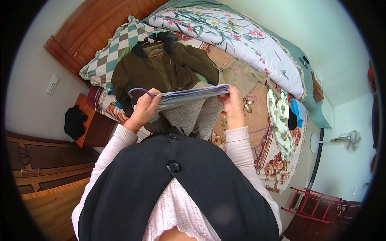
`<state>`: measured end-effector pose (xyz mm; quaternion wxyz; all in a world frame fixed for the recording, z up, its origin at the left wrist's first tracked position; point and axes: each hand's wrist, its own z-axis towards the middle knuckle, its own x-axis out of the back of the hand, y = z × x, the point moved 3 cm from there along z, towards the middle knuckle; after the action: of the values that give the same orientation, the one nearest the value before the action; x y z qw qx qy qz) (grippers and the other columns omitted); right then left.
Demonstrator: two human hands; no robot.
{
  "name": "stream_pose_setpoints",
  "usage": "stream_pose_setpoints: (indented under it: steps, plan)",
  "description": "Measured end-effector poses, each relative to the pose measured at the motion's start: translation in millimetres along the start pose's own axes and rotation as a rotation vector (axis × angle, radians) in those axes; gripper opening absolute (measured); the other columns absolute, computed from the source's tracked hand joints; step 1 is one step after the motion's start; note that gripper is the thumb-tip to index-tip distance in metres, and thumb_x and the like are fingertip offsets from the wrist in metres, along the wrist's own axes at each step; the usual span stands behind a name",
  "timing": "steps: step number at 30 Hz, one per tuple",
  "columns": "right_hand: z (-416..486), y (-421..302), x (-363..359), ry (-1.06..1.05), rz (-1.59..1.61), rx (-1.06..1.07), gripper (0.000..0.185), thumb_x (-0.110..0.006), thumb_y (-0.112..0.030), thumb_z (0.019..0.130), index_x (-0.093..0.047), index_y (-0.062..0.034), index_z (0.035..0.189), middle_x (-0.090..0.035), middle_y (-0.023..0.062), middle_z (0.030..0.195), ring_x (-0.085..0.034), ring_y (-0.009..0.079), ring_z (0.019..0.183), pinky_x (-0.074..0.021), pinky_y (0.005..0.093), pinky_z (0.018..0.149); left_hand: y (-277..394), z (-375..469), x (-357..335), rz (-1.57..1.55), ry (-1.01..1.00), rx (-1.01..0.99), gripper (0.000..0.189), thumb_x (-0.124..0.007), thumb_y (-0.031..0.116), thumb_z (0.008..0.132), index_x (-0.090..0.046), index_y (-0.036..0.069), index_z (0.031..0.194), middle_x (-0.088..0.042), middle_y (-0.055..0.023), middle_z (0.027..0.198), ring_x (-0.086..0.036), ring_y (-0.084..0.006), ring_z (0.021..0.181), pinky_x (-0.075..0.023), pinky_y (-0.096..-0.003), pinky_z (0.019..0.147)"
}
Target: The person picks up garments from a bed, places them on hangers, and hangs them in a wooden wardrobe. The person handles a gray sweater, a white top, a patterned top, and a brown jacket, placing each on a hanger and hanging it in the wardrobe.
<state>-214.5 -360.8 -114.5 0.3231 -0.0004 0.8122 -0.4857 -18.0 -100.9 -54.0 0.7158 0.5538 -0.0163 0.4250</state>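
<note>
Between my hands a purple clothes hanger (139,90) is stretched out sideways with a grey garment (193,95) along it. My left hand (146,106) grips the hanger beside its hook. My right hand (233,101) pinches the far end of the hanger and the cloth. Pale textured fabric (184,116) hangs below. Beyond them an olive-brown jacket (135,70) lies on the bed, a hanger in its collar. A beige garment (250,76) lies right of the jacket, near a blue hanger hook (217,67) and a pink hanger (238,72).
Another purple hanger (265,137) and a patterned white garment (279,120) lie on the bed's right part. A floral quilt (211,27) and checked pillow (111,51) are at the back. A nightstand (99,126) stands left, a fan (346,138) and red ladder (316,206) right.
</note>
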Motion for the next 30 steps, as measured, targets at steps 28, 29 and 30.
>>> stream_pose_setpoints:
  steps: [28,29,30]
  plan:
    - [-64.2,22.6,-99.9,-0.170,-1.072,0.838,0.017,-0.064,-0.009,0.077,-0.054,-0.0037,0.089,-0.062,0.0133,0.067,-0.063,0.0283,0.059,-0.0492,0.0374,0.057,30.5,20.8,-14.2,0.216,-0.039,-0.162,0.008,-0.062,0.010,0.088,-0.058,0.003,0.089,-0.057,-0.0147,0.075,-0.058,-0.0353,0.067,-0.0466,-0.0383,0.060]
    - [-69.3,26.2,-105.2,-0.208,-1.078,0.818,0.019,-0.065,-0.010,0.078,-0.054,-0.0033,0.093,-0.061,0.0122,0.067,-0.062,0.0271,0.059,-0.0494,0.0359,0.058,30.2,19.9,-16.5,0.190,-0.053,-0.172,0.007,-0.063,0.009,0.088,-0.058,0.003,0.089,-0.056,-0.0146,0.075,-0.058,-0.0353,0.067,-0.0468,-0.0382,0.060]
    - [-74.0,21.9,-110.4,-0.287,-1.077,0.829,0.022,-0.066,-0.012,0.080,-0.055,-0.0033,0.097,-0.060,0.0117,0.071,-0.062,0.0262,0.062,-0.0496,0.0347,0.060,27.4,20.2,-15.7,0.189,-0.043,-0.164,0.007,-0.063,0.008,0.088,-0.059,0.003,0.090,-0.057,-0.0146,0.075,-0.059,-0.0336,0.068,-0.0470,-0.0368,0.061]
